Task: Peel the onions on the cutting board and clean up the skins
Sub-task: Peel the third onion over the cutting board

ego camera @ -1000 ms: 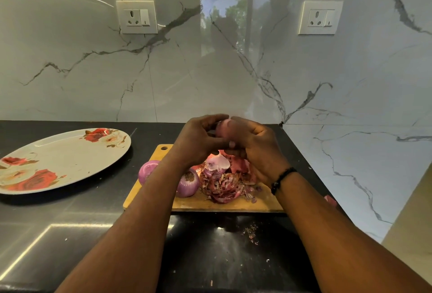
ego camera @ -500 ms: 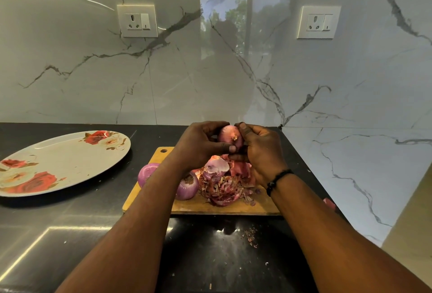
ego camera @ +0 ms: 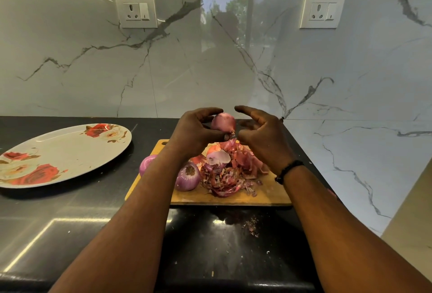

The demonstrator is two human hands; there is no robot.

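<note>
While the left hand (ego camera: 195, 132) gripped a red onion (ego camera: 223, 122) above the cutting board's (ego camera: 268, 195) far edge, the right hand (ego camera: 261, 137) pinched a skin strip at its root, other fingers spread. Peeling was underway; next, likely tearing that strip free. The onion looked pink, mostly bare; two peeled onions (ego camera: 188, 175) and a skin pile (ego camera: 228, 172) lay below.

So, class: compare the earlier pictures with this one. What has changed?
The right hand has opened off the onion, pinching only its tip; the left hand still holds the onion. Board, skins, peeled onions and plate unchanged.
</note>
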